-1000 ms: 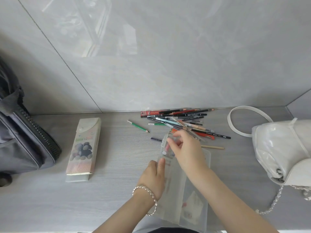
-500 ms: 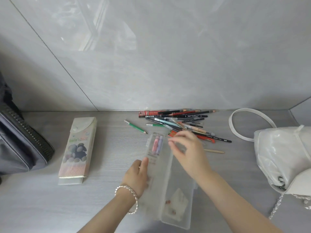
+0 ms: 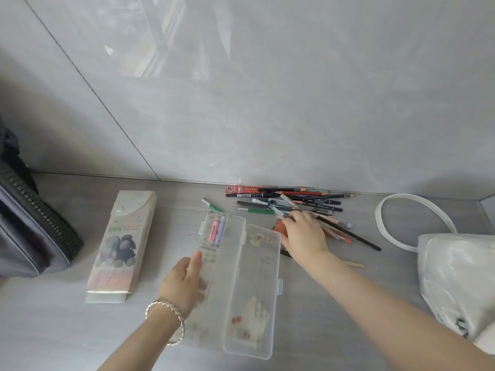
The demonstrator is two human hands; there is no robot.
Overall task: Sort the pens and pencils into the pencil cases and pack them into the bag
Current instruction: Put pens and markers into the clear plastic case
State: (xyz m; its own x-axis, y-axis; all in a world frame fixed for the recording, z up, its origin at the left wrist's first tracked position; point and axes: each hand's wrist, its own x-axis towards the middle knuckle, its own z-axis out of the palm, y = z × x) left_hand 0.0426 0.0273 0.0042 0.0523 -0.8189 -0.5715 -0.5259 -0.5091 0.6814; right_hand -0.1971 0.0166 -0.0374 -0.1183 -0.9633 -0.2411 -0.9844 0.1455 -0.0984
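2 pencil cases lie on the worktop. The clear pencil case lies open and flat near the front edge, about mid-width, with its base to the left and its lid folded out to the right. At the far end of the base lie 2 short markers side by side and touching, 1 pink and 1 purple. Small stickers show on the lid; their detail is too blurred to read.

The left hand holds the base by its left wall. The thumb lies straight along the wall and the fingers bend over it into the base, showing dimly through the plastic. A silver bracelet sits on that wrist.

The right hand reaches past the far right corner of the lid into the pile of pens and pencils, which lies along the back edge, right of centre. Its fingertips are down among the clear-barrelled pens. It cannot be told whether they have hold of 1 or only touch it.

1 green pencil lies apart from the pile, just behind the far end of the clear case. 1 bare wooden stick lies beside the right forearm.

The second pencil case, printed with pebbles and with its flap snapped down, lies left of the clear one, near but apart. A dark grey bag sits at the left edge. A white bag with a looped strap sits at the right edge.
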